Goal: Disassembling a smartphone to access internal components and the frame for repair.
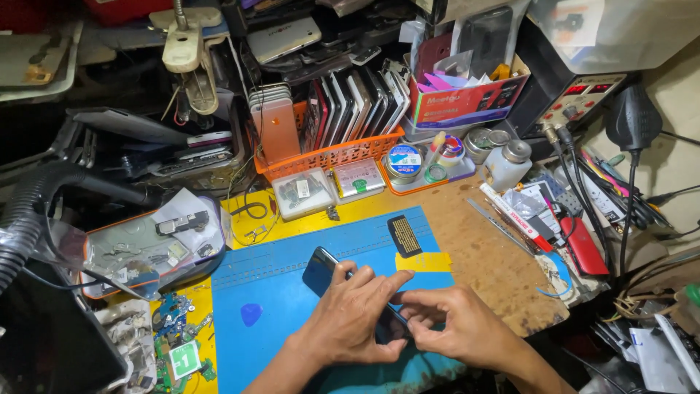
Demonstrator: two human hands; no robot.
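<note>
Cluttered repair counter (503, 270) under a blue mat (292, 277).
Both hands are pinching a dark phone (324, 271) lying mid-mat: left hand (350, 317) is closing over it, right hand (456, 325) is gripping its near end (an orange basket (332, 155) and red-white box (459, 102) are sitting behind).

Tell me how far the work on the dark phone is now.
Done: the dark phone lies on the blue mat, with a blue pick nearby. In hand: left hand covers it; right hand pinches its lower edge. Left: it looks unopened, though the hands hide much.
</note>
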